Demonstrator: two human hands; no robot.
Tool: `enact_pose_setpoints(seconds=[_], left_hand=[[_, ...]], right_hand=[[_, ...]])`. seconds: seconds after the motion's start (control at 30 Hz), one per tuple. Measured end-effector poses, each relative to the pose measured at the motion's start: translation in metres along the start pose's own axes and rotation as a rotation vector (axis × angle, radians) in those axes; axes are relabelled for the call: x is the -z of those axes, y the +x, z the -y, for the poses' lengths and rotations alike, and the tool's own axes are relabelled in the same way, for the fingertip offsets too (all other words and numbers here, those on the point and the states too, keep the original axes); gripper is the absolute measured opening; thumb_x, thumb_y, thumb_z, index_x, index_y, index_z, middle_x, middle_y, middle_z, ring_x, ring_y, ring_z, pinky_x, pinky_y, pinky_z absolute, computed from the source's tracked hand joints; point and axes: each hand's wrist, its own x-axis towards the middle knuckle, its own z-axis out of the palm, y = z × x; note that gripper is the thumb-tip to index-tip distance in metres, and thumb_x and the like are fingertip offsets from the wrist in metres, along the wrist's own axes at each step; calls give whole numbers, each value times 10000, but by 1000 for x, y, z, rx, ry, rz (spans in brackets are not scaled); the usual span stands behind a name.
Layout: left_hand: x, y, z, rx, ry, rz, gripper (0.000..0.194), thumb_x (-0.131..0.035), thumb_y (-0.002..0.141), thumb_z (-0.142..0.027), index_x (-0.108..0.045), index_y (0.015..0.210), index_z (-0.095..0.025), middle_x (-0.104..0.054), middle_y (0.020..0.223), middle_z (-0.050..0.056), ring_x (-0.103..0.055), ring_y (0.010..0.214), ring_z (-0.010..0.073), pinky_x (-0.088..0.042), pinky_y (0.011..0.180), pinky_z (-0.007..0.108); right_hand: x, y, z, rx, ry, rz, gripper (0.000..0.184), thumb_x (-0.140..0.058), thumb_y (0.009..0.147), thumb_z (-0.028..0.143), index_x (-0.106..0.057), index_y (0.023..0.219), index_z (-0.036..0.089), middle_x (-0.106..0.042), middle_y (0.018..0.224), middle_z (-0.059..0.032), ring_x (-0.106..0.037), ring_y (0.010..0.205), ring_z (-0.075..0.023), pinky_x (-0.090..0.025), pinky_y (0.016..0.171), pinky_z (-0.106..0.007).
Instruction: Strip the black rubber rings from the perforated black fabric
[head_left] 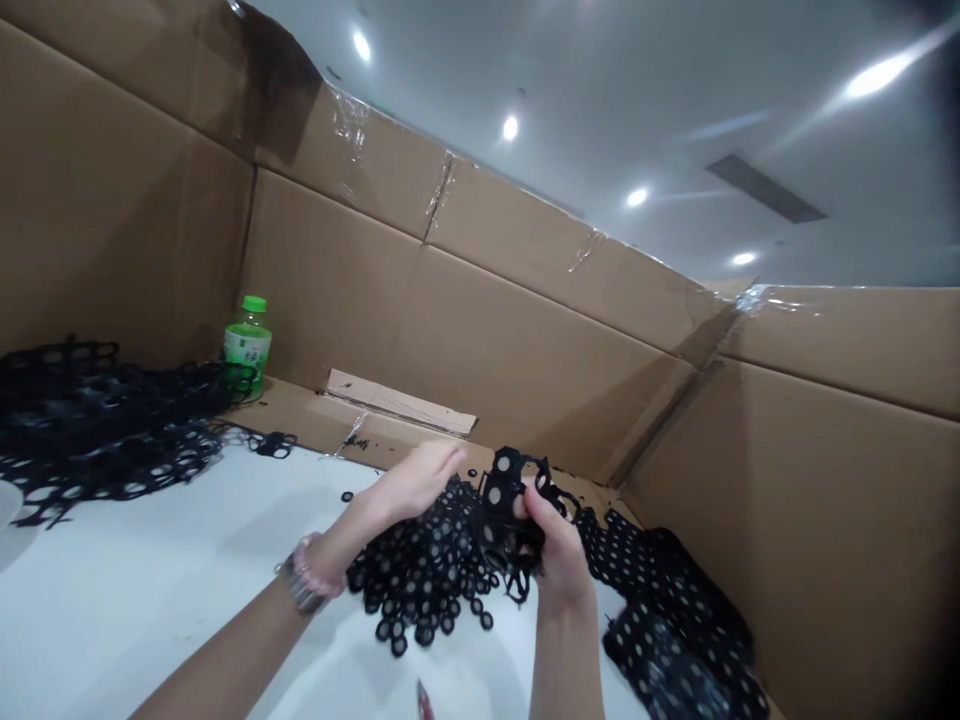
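My right hand (556, 550) pinches the black perforated sheet (504, 492) between thumb and fingers, directly above the heap of black rings (420, 572) on the white table (150, 590). My left hand (418, 482) is extended, fingers together, just beside the sheet, gripping nothing. Further sheet scrap (97, 430) lies left, before the cardboard wall (480, 330).

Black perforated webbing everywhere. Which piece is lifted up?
The small piece pinched in the right hand, held above the central heap; the left heap and right heap lie apart from it.
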Motion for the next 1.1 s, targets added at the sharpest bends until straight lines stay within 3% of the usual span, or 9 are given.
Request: enact_pose_setpoints(seconds=[0.07, 0.2, 0.33, 0.5, 0.6, 0.7, 0.87, 0.97, 1.1], left_hand=[[18, -6, -24, -94, -219, -122, 395, -233, 906, -348, -574, 891, -149, -608, 881, 62, -534, 837, 153, -409, 778, 273], [34, -20, -56, -154, -417, -53, 337, -350, 877, -389, -530, 719, -152, -522, 678, -7, -478, 661, 113, -388, 625, 215], [35, -26, -63, -106, -322, -71, 301, -401, 863, -358, -488, 661, -152, -471, 627, -31, -434, 614, 95, -347, 569, 200], [31, -25, -65, -122, -184, -78, 305, -386, 875, -327, -508, 656, -154, -506, 624, -28, -454, 609, 97, -352, 557, 201], [24, -24, -66, -172, -166, -250, 188, -448, 853, -279, -519, 729, -157, -536, 688, -16, -483, 634, 98, -383, 578, 202], [18, -22, -64, -293, -124, -388, 127, -464, 844, -203, -544, 762, -150, -542, 728, 6, -503, 673, 102, -410, 637, 217], [19, -21, -61, -374, -192, -291, 169, -487, 838, -217, -624, 774, -141, -608, 738, 34, -545, 702, 119, -440, 681, 241], [21, -22, -63, -298, -269, -231, 162, -574, 775, -277, -642, 799, -132, -625, 748, 47, -563, 685, 132, -464, 644, 240], [21, -16, -58, -124, -435, -197, 196, -512, 806, -268, -635, 739, -131, -646, 743, 43, -580, 692, 132, -469, 638, 225]], right_hand=[[3, 1, -1, 6, -28, 27, 322, -635, 656, 442, -547, 524, 162, -465, 490, 25, -394, 404, -77, -241, 334, -183], [4, 2, -2, 19, -141, 28, 225, -621, 697, 397, -611, 656, 176, -555, 593, 4, -494, 499, -119, -363, 390, -207], [3, 2, -3, 61, -220, 27, 281, -605, 707, 422, -631, 877, 200, -593, 673, -6, -539, 601, -157, -441, 474, -248], [0, 1, -5, 158, -332, -184, 222, -655, 666, 392, -619, 761, 196, -597, 677, 3, -539, 642, -154, -453, 568, -258], [-3, 1, -4, 170, -364, -263, 217, -662, 665, 368, -615, 791, 198, -611, 756, -5, -551, 704, -160, -460, 592, -252], [-4, 0, -1, 108, -300, -242, 207, -637, 689, 379, -595, 770, 192, -576, 696, 8, -528, 601, -132, -438, 475, -221], [-4, -1, 0, 112, -285, -127, 221, -601, 720, 389, -560, 658, 181, -484, 553, 34, -442, 462, -96, -386, 387, -207], [-6, -1, 3, 203, -386, -145, 197, -603, 715, 382, -580, 700, 187, -503, 551, 28, -437, 453, -101, -376, 396, -222], [-15, 3, 4, 253, -437, -150, 203, -601, 707, 397, -581, 671, 198, -484, 489, 36, -412, 420, -103, -358, 401, -232]])
